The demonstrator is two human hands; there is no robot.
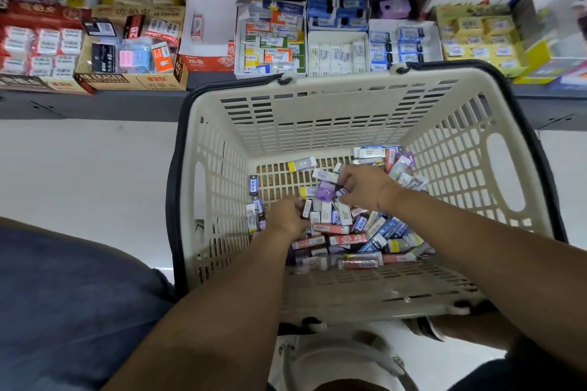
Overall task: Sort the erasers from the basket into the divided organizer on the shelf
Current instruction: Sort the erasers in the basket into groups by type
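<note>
Your right hand [362,189] pinches one eraser [340,191] in the basket [317,111]; left hand [286,216] curls, hold unclear. They look light, stiff, slick-wrapped, so pinch the long sides

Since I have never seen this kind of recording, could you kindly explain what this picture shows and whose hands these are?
There is no machine here: a person wears one camera on the head, and it looks down at their own bare hands. A cream basket stands before open eraser boxes and holds a pile of wrapped erasers. Both hands are in the pile. The right hand seems to pinch a small eraser. The left hand curls its fingers at a white eraser, but whether it grips it is unclear.
</note>
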